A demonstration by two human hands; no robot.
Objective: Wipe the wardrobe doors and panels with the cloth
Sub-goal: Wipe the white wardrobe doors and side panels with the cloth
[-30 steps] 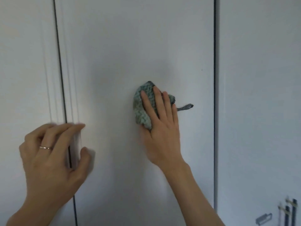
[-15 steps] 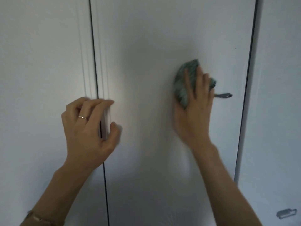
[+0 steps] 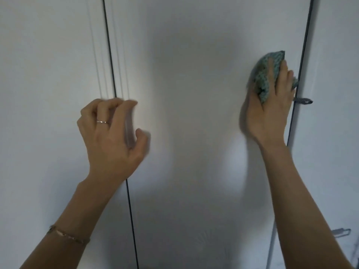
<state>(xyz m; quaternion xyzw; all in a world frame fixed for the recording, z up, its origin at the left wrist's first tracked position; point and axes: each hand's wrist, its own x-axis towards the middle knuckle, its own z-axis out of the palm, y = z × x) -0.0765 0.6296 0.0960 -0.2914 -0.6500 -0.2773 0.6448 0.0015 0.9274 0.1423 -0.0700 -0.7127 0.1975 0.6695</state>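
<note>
A white wardrobe door (image 3: pixel 194 94) fills the middle of the view, between two dark vertical gaps. My right hand (image 3: pixel 270 115) presses a bunched green knitted cloth (image 3: pixel 267 74) flat against the door's right side, close to the right gap. A small dark loop (image 3: pixel 304 101) of the cloth hangs out past my fingers. My left hand (image 3: pixel 110 133) is curled over the left gap, fingers bent around the door's left edge, with a ring on one finger. It holds no cloth.
White wardrobe panels stand at the left (image 3: pixel 48 94) and the right (image 3: pixel 336 133) of the middle door. A small metal fitting (image 3: pixel 342 232) shows low on the right panel.
My right hand has slid the cloth rightward across the door, from its middle to near the right gap. The left hand stays curled at the left edge while the view shifts.
</note>
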